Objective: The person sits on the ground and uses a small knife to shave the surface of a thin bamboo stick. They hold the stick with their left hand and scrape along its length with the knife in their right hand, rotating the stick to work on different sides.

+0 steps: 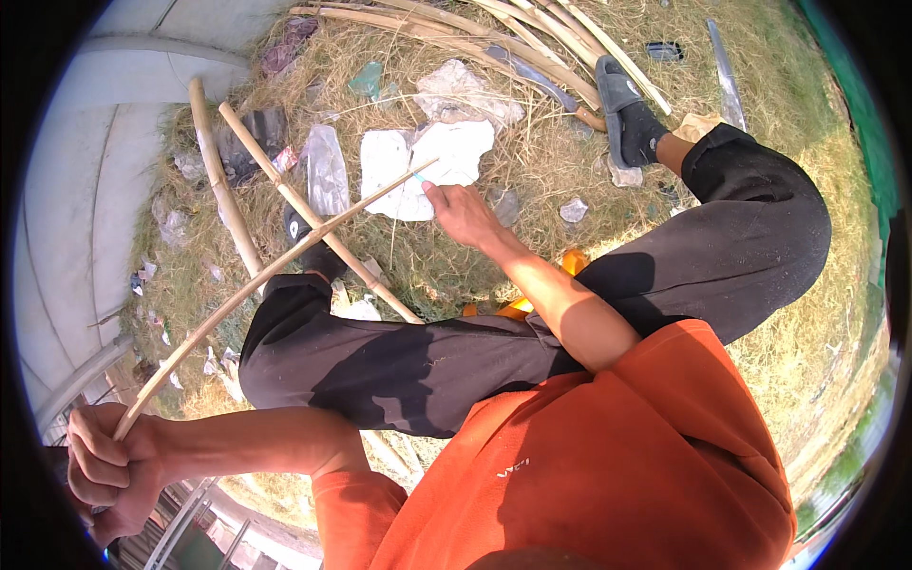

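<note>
Long, slender tan bamboo pole (233, 302), slanting, near end gripped in the left hand (112, 465), small pale-blue item (419, 177) near its far tip, mostly hidden in the right hand (467, 217)

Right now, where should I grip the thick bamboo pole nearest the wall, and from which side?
Probably mid-length, from above on the wall side: there the thick bamboo pole looks uncovered, while a second bamboo pole crowds its far end from the right, and the thin bamboo stick in your left hand crosses near its lower visible end.
</note>
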`<move>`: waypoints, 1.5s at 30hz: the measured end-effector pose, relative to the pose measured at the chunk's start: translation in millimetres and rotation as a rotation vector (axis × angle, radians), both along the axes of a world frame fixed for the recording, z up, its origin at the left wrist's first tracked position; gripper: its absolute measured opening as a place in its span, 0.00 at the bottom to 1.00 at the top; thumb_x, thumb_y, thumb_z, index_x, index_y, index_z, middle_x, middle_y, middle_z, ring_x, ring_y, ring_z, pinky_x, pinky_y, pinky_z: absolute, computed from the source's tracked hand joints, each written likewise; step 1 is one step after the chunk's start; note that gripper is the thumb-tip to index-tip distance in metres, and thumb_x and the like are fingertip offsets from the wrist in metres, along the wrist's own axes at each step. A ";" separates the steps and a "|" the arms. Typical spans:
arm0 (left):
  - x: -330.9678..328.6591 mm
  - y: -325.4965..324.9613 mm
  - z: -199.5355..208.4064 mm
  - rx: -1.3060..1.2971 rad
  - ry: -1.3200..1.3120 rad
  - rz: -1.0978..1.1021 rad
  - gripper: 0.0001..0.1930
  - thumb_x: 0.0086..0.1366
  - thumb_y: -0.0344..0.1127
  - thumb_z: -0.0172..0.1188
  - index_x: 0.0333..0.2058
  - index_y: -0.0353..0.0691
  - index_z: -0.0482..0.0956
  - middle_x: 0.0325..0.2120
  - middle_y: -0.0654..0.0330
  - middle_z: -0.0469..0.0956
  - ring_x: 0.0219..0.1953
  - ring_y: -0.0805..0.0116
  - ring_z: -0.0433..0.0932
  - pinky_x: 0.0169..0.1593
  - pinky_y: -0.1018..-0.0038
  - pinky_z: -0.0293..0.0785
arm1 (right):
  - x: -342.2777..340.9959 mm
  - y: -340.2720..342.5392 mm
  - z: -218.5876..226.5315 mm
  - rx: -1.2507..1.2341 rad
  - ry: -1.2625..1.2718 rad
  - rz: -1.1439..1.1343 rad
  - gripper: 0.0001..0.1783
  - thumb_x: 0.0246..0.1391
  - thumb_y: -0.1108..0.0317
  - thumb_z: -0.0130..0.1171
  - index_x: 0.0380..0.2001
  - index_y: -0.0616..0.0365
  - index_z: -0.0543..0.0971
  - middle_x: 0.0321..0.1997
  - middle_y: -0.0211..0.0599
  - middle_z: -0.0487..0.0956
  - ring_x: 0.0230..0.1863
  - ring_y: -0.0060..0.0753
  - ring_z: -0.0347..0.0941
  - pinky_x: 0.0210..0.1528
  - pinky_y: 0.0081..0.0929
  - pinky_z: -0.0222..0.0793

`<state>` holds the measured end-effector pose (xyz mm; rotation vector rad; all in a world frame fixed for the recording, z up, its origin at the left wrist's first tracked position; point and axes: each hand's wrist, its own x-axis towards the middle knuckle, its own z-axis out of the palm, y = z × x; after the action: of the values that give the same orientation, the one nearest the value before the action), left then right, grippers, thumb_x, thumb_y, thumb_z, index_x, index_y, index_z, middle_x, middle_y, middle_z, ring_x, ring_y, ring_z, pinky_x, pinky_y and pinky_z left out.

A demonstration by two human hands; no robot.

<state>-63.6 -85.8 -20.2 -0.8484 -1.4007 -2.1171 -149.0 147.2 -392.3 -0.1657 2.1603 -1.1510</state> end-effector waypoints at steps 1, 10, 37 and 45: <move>-1.7 5.7 -3.4 0.054 0.010 -0.060 0.18 0.58 0.48 0.54 0.13 0.49 0.66 0.03 0.76 0.51 0.06 0.86 0.46 0.13 0.86 0.43 | 0.7 2.1 3.5 0.018 0.032 0.012 0.35 0.66 0.44 0.34 0.29 0.65 0.80 0.29 0.64 0.78 0.37 0.64 0.76 0.44 0.52 0.70; 3.0 1.6 -4.2 0.093 0.036 -0.111 0.19 0.58 0.53 0.58 0.16 0.47 0.74 0.03 0.77 0.52 0.06 0.87 0.46 0.11 0.88 0.41 | 27.6 -6.3 26.4 -0.065 0.220 0.018 0.31 0.66 0.48 0.38 0.28 0.64 0.79 0.16 0.58 0.75 0.25 0.62 0.76 0.30 0.51 0.72; 22.4 -56.4 5.4 -0.025 -0.053 0.378 0.15 0.58 0.40 0.53 0.13 0.47 0.71 0.04 0.74 0.50 0.08 0.82 0.43 0.16 0.81 0.41 | 37.5 -22.2 93.1 -0.370 0.103 -0.044 0.34 0.67 0.45 0.36 0.18 0.63 0.71 0.12 0.45 0.67 0.17 0.45 0.65 0.26 0.45 0.60; 0.8 -15.7 5.2 -0.019 -0.053 -0.047 0.18 0.57 0.41 0.48 0.08 0.51 0.62 0.03 0.74 0.48 0.07 0.82 0.42 0.15 0.82 0.40 | 25.0 -7.5 62.0 -0.080 0.163 -0.021 0.35 0.66 0.45 0.37 0.22 0.66 0.78 0.13 0.53 0.73 0.19 0.56 0.72 0.28 0.46 0.67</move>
<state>-62.8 -101.5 -15.0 -0.8458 -1.4436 -2.1795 -124.0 139.7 -330.4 -0.2822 2.2628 -1.2757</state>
